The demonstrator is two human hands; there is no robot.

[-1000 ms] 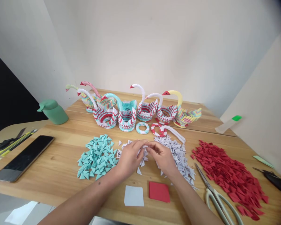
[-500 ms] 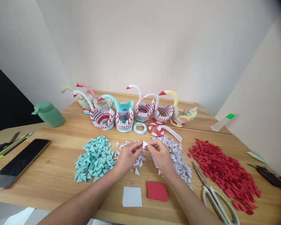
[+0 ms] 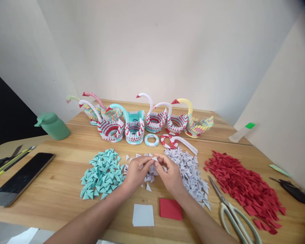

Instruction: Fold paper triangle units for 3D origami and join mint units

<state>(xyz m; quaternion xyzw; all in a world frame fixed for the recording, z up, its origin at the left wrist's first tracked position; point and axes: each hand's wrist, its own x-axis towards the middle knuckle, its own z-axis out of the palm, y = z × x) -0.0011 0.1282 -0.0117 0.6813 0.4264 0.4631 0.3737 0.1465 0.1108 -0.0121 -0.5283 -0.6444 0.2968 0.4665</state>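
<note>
Between my fingertips is a small white folded paper triangle [image 3: 155, 158]. My left hand [image 3: 138, 169] pinches its left side, and my right hand [image 3: 169, 171] pinches its right side. Both hands hover over a heap of white paper triangles [image 3: 189, 173], part of which they hide. Left of my left hand lies a pile of teal paper triangles [image 3: 103, 174]. Nearer to me, below the hands, rest a stack of white paper squares [image 3: 143, 215] and a stack of red paper squares [image 3: 170, 209].
Folded-paper swans [image 3: 134, 127] stand along the back. A teal-and-white ring [image 3: 151, 140] and a white neck piece [image 3: 185, 144] lie before them. On the right are red triangles [image 3: 244, 189] and scissors [image 3: 227, 205]; on the left, a phone [image 3: 21, 179] and a green bottle [image 3: 53, 126].
My hands have drawn slightly closer together and lower, and the right fingers have curled in more around the white triangle. The view has shifted a little.
</note>
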